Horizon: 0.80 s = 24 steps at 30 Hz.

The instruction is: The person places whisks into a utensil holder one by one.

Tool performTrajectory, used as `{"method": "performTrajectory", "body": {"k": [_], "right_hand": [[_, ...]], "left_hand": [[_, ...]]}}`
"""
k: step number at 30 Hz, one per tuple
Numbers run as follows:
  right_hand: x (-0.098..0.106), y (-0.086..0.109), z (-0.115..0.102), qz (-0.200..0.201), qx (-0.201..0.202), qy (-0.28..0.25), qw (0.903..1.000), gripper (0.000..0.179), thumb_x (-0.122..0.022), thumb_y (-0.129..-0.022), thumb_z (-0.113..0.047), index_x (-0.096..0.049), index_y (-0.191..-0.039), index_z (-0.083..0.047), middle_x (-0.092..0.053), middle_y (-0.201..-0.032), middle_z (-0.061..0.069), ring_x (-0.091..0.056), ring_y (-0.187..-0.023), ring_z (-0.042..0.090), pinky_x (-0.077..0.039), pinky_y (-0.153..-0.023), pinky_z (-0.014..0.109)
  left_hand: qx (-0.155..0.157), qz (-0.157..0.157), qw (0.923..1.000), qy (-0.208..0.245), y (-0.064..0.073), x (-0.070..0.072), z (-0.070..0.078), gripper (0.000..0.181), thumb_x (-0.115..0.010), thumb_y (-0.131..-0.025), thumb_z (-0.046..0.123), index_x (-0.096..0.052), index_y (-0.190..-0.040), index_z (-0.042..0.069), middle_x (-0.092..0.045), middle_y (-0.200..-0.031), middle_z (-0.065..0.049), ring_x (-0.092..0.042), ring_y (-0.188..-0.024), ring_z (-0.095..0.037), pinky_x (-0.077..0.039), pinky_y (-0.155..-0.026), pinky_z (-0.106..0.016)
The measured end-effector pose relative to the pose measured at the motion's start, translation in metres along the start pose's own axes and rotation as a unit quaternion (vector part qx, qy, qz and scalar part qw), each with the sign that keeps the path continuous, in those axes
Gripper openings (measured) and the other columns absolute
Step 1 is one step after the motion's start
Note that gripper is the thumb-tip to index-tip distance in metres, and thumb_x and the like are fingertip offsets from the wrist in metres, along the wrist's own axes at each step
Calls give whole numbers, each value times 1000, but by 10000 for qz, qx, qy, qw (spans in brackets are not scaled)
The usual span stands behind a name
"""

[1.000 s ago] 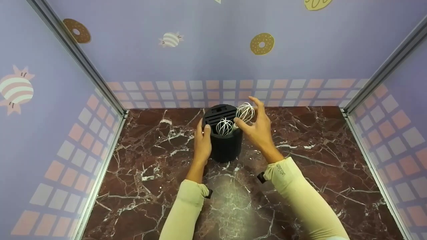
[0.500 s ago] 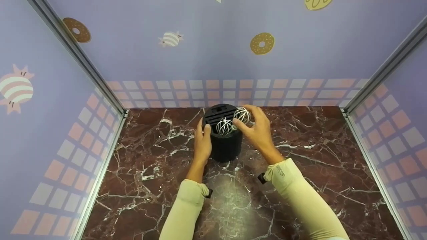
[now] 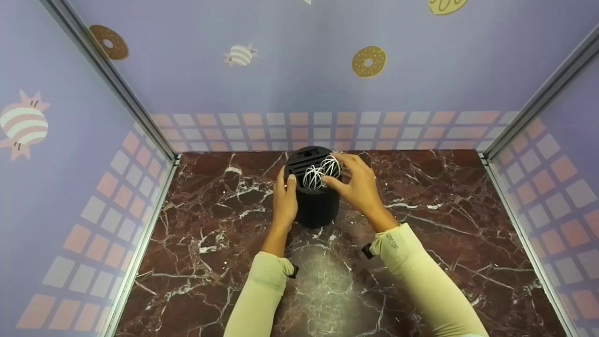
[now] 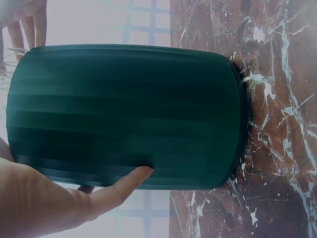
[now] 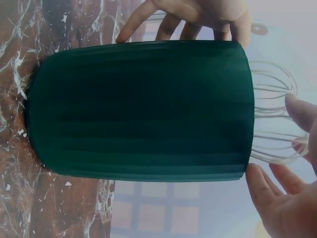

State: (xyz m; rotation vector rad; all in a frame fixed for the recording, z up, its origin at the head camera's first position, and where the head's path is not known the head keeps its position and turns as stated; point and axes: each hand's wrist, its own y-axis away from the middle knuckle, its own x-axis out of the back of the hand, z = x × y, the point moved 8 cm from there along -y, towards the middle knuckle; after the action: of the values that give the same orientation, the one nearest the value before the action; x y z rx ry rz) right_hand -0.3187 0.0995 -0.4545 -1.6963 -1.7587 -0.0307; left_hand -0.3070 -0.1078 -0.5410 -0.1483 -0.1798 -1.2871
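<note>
An upright round knife block (image 3: 318, 210) stands before me, its top slotted; its ribbed side looks dark green in the wrist views and black in the head view. My left hand (image 3: 283, 206) holds its left side, thumb by the near rim and fingers spread along the wall. Two wire whisk heads poke out of the open part of its top. The nearer whisk (image 3: 312, 179) stands by itself. Around the other whisk (image 3: 331, 166), on the right, my right hand (image 3: 361, 187) has its thumb and fingers. Both handles are hidden inside the block.
The block stands on a red-brown marbled tabletop (image 3: 215, 220) with white veins. A purple back wall (image 3: 299, 89) rises close behind it, and side walls (image 3: 84, 168) with metal corner strips close off left and right.
The right-hand whisk has sunk lower into the block and shifted left, with my right hand following it down. My left hand and the block have stayed in place.
</note>
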Motion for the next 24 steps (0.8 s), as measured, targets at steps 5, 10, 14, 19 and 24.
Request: {"method": "performTrajectory", "body": {"k": [5, 10, 14, 19, 24], "right_hand": [[-1, 3, -1, -150, 188, 59, 9997, 58, -79, -90, -38, -64, -139, -12, -63, -132, 13, -64, -121, 29, -57, -96, 40], [6, 8, 1, -105, 142, -98, 9998, 53, -75, -94, -36, -63, -141, -12, -63, -132, 13, -66, -118, 29, -57, -96, 32], [17, 12, 4, 63, 75, -221, 9997, 48, -73, -96, -30, -63, -140, -14, -65, -131, 10, -65, -116, 27, -57, -95, 31], [38, 19, 12, 411, -38, -218, 9989, 43, -71, -97, -25, -65, -138, -14, -68, -126, 9, -67, -112, 26, -58, -93, 39], [64, 25, 23, 703, -127, 95, 9974, 42, -65, -101, -25, -62, -140, -12, -69, -127, 10, -66, -114, 25, -53, -97, 45]], "left_hand": [[27, -9, 10000, 0, 0, 0, 0, 55, -42, -107, 45, -38, -159, 27, -42, -156, -16, -40, -144, -39, -32, -117, -56], [69, 0, 10000, 44, -1, 1, -1, 55, -43, -106, 45, -39, -158, 27, -40, -157, -17, -39, -145, -38, -31, -118, -57], [80, -25, 9999, 111, -1, 1, -1, 55, -44, -107, 44, -39, -158, 27, -40, -157, -18, -39, -145, -39, -30, -118, -57], [204, -220, 9990, 332, -1, 0, -1, 57, -44, -107, 48, -35, -160, 29, -35, -164, -13, -33, -150, -38, -27, -121, -56], [339, -497, 9972, 451, 0, 4, -4, 64, -42, -105, 57, -29, -162, 31, -27, -169, -8, -27, -154, -36, -24, -123, -56]]}}
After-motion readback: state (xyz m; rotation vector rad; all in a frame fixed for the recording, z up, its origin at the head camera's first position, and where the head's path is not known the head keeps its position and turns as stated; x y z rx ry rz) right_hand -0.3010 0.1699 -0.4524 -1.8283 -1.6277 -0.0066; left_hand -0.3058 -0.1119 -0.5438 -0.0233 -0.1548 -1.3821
